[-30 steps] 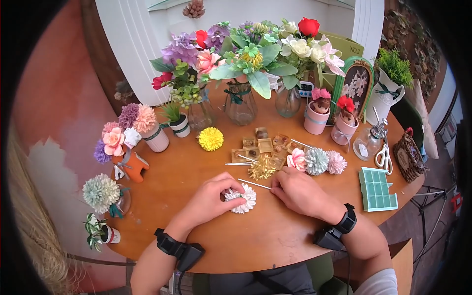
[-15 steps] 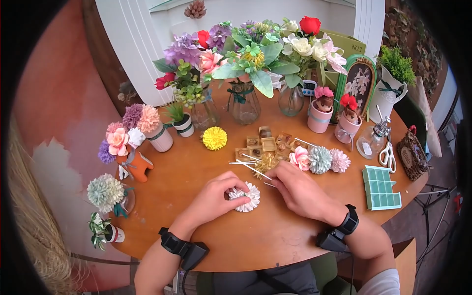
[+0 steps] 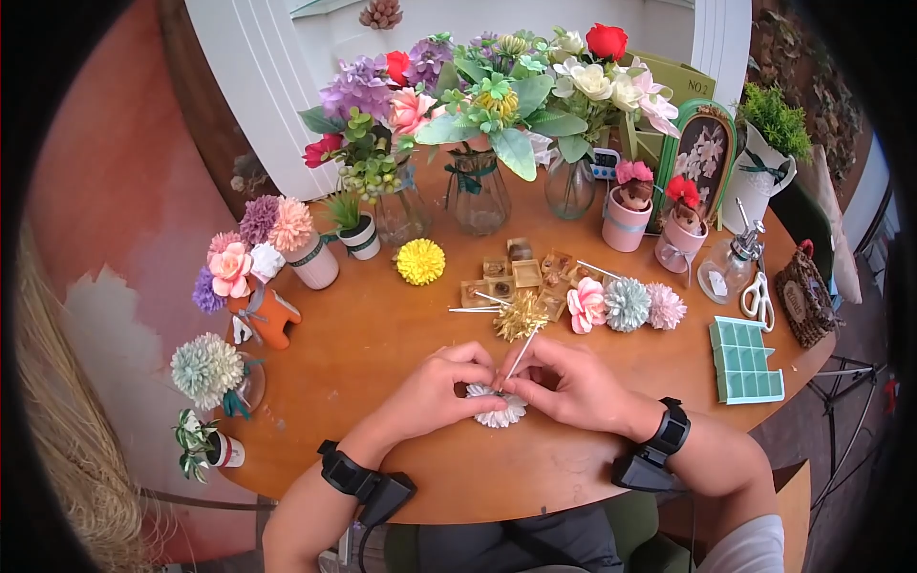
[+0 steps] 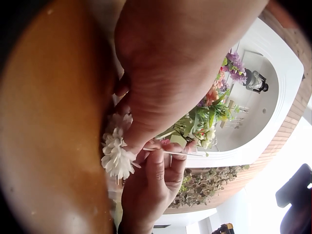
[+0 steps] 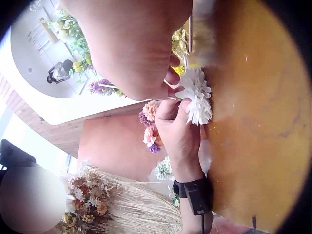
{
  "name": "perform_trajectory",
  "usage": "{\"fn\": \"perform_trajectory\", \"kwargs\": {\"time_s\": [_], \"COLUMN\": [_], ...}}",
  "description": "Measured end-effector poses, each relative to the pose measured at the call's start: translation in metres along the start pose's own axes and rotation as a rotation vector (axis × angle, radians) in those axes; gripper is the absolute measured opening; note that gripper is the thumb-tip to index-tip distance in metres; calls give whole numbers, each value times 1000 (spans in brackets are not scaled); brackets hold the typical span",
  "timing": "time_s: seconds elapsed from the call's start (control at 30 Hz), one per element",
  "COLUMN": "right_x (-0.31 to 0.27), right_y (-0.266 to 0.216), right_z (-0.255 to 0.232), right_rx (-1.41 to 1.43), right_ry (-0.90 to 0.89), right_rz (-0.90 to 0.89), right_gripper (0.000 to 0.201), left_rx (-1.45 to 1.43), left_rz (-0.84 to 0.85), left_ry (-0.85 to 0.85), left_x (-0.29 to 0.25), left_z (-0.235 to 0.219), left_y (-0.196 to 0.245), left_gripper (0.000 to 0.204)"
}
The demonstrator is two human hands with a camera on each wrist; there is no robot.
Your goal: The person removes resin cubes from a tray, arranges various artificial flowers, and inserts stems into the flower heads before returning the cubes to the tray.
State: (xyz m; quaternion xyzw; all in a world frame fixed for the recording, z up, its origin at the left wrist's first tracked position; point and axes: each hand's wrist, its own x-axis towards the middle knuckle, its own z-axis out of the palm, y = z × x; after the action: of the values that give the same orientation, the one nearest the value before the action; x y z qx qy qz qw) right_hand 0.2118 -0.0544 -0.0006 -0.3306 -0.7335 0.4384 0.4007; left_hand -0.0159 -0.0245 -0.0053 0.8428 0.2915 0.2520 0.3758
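My left hand (image 3: 435, 393) holds a white artificial flower (image 3: 502, 416) low over the wooden table, thumb and fingers at its petals. Between the thumb and fingers of my right hand (image 3: 578, 393) a thin white stick (image 3: 522, 352) is pinched, slanting up and away. The stick's lower end is right at the green middle of the flower, where the fingertips of both hands meet. In the right wrist view the flower (image 5: 199, 100) stands on edge by the tabletop, petals toward the table. The left wrist view shows the stick (image 4: 170, 152) passing the right fingers.
Behind the hands lie a gold tinsel flower (image 3: 522, 316), small amber boxes (image 3: 526, 274) and more white sticks (image 3: 475, 309). A pink flower (image 3: 586, 305) and two pompom flowers sit right of them. A green divided tray (image 3: 745, 363) and scissors (image 3: 758, 304) lie far right. Glass vases (image 3: 479, 205) line the back.
My right hand has lifted the white stick from the table, tilted it up and brought it left to the white flower. The left hand keeps its hold on the flower.
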Motion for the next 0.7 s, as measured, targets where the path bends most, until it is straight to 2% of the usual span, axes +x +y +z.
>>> {"fn": "perform_trajectory", "kwargs": {"time_s": [0.37, 0.47, 0.7], "right_x": [0, 0, 2], "right_y": [-3, -2, -2], "right_z": [1, 1, -1], "right_rx": [-60, -69, -282], "right_ry": [-23, -16, -86], "right_rz": [7, -43, -195], "right_gripper": [9, 9, 8], "left_rx": [8, 7, 16], "left_rz": [-40, -58, -21], "left_ry": [4, 1, 27], "left_x": [1, 1, 2], "left_z": [1, 1, 3], "left_y": [1, 2, 1], "left_gripper": [24, 24, 20]}}
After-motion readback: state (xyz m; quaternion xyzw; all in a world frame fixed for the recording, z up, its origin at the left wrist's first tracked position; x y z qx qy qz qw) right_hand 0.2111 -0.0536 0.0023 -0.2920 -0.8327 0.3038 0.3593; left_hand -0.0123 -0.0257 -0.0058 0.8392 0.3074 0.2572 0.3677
